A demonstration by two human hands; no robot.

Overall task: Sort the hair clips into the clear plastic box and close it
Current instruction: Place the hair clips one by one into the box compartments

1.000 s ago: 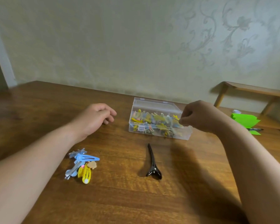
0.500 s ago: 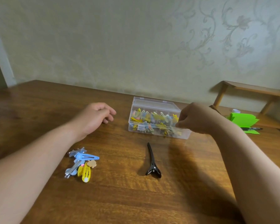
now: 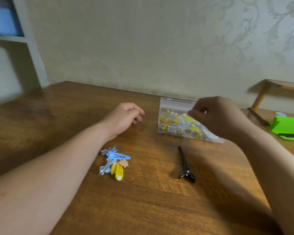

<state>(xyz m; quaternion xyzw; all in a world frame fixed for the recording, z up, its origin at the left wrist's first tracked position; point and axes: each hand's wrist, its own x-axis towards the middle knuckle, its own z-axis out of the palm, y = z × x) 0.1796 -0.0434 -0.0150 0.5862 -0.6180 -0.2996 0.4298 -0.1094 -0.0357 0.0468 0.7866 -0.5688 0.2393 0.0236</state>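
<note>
Right hand (image 3: pixel 217 116) pinches clear lid above plastic box (image 3: pixel 173 114) of clips. Left hand (image 3: pixel 124 117) loosely curled, empty, on glossy wood table (image 3: pixel 75 116). Slim black clip (image 3: pixel 185 164) nearby.

Left forearm extends from lower left, bare, wrist straight. Left hand (image 3: pixel 124 117) lies palm down, fingers (image 3: pixel 138 114) loosely curled under, relaxed, grasping nothing. Right forearm enters from lower right, bare, angled up and inward. Right hand (image 3: pixel 217 116) raised, back toward camera, fingers bunched, tips pinched together at its left edge; what they pinch is unclear.
</note>
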